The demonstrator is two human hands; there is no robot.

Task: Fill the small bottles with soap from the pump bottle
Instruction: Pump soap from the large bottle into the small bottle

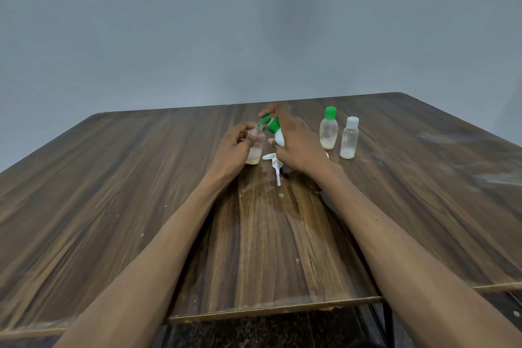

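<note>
Near the counter's (pixel 113 192) far edge, the left hand (pixel 231 147) grips a small bottle (pixel 255 150) upright, steadying its mouth. The right hand (pixel 296 144) holds the soap bottle (pixel 275 130) tilted over it, fingers wrapped round, probably to pour. The pump head (pixel 274 162) lies loose between them.

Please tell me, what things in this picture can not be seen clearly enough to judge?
Head view only:
- Body of the pump bottle: mostly covered by the right hand.
- Mouth of the small bottle: hidden behind the left hand fingers, so any soap flow is unseen.
- Pump head lying on the table: partly behind the right hand.
- Labels on the two standing bottles: too small.
</note>
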